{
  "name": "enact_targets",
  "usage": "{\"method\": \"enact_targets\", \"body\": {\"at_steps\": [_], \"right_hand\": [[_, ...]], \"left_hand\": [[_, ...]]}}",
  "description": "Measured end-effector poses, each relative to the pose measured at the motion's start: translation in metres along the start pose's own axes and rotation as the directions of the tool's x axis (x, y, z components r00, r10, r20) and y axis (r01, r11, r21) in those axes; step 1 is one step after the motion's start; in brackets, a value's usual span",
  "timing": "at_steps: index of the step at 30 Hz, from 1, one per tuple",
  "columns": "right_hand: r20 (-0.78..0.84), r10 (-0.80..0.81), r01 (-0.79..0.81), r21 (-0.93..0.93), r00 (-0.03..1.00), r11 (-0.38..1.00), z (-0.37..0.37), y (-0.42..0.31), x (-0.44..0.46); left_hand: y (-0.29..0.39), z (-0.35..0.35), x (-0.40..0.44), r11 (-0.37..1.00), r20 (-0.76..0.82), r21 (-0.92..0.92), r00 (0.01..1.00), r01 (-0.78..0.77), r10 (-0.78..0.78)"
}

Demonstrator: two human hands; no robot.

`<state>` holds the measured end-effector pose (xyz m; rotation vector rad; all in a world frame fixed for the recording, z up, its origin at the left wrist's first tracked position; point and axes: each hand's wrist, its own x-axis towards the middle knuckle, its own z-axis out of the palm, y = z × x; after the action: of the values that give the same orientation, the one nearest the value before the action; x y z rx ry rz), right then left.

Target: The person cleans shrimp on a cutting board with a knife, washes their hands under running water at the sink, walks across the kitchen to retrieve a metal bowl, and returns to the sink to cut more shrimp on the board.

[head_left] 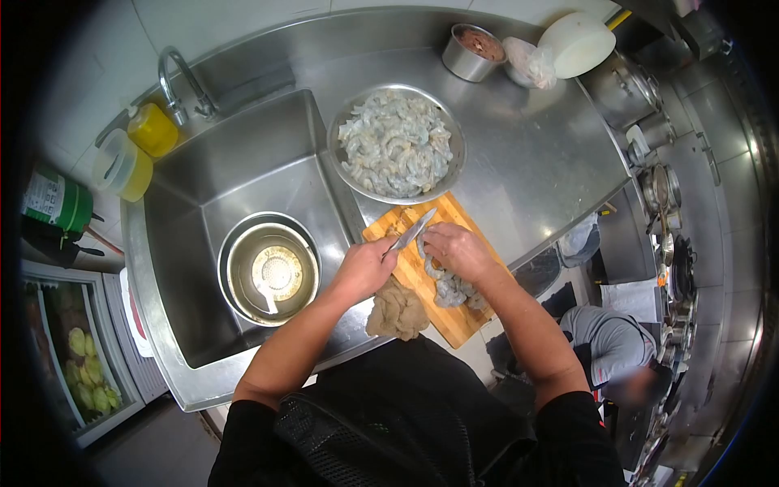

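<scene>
A bare left hand (367,268) hides the handle of a silver metal knife (416,227); what a bare right hand (460,252) grips is too small to tell. The right forearm partly covers the grey, glossy shrimp (448,290). 1 grey-shirted co-worker's (610,341) head is blurred. The bottom edge crops the wearer's black clothing (389,406).

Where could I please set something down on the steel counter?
The steel counter is widely bare between the shrimp bowl, the steel pot and its right-hand edge. It is crowded around the wooden cutting board: shrimp, knife, left hand, right hand.
</scene>
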<state>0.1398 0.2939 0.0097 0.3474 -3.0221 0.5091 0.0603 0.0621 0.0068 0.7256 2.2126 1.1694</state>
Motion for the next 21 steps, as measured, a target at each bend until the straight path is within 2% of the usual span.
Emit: {"method": "enact_targets", "body": {"at_steps": [13,19,21], "right_hand": [[-0.011,0.028,-0.028,0.010,1.000,1.000,-0.004,-0.003,-0.002],[-0.111,0.059,-0.059,0.002,0.992,0.998,0.006,-0.008,-0.002],[-0.144,0.067,-0.067,0.003,0.987,0.998,0.007,-0.013,-0.003]], "left_hand": [[-0.004,0.001,-0.005,0.988,0.028,0.145,0.998,-0.053,0.049],[-0.021,0.008,-0.030,0.982,-0.034,0.105,0.986,-0.158,0.162],[-0.019,0.003,-0.043,0.986,-0.034,0.080,0.988,-0.145,0.148]]}}
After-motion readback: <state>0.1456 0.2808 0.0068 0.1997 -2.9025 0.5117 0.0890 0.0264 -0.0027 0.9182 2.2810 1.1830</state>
